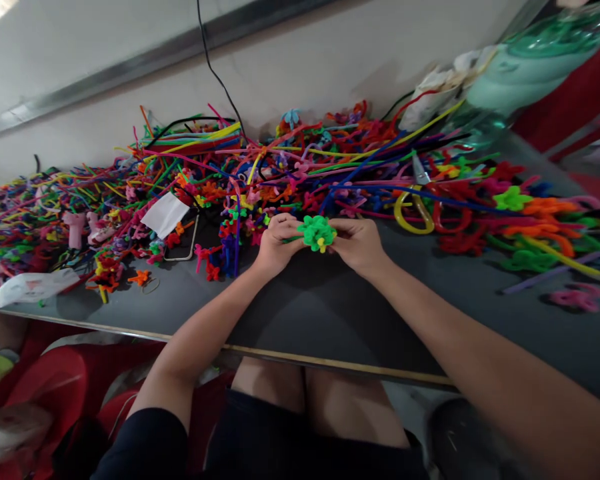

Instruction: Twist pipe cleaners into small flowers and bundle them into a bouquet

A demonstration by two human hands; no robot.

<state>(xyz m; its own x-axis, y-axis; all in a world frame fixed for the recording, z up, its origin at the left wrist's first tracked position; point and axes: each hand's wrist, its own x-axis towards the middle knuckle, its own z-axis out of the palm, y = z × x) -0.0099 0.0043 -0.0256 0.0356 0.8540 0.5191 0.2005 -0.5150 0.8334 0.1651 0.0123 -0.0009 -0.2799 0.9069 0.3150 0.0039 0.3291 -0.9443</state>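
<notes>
Between my two hands, above the dark tabletop (310, 307), is a green pipe-cleaner flower (314, 232) with a small yellow piece at its lower right. My left hand (279, 245) pinches it from the left side, fingers bent and pressed together. On the opposite side my right hand (358, 245) grips its edge near the yellow part, thumb and fingers closed. The fingertips are partly hidden behind the petals. Just beyond both hands lies a heap of coloured pipe cleaners (280, 177).
Scissors with a yellow handle (414, 212) lie right of my hands. A phone (183, 241) and white paper (165, 215) are to the left, a plastic bag (37, 287) farther left. A large green bottle (520, 73) stands at the back right. Red stools (55, 380) are below the table edge.
</notes>
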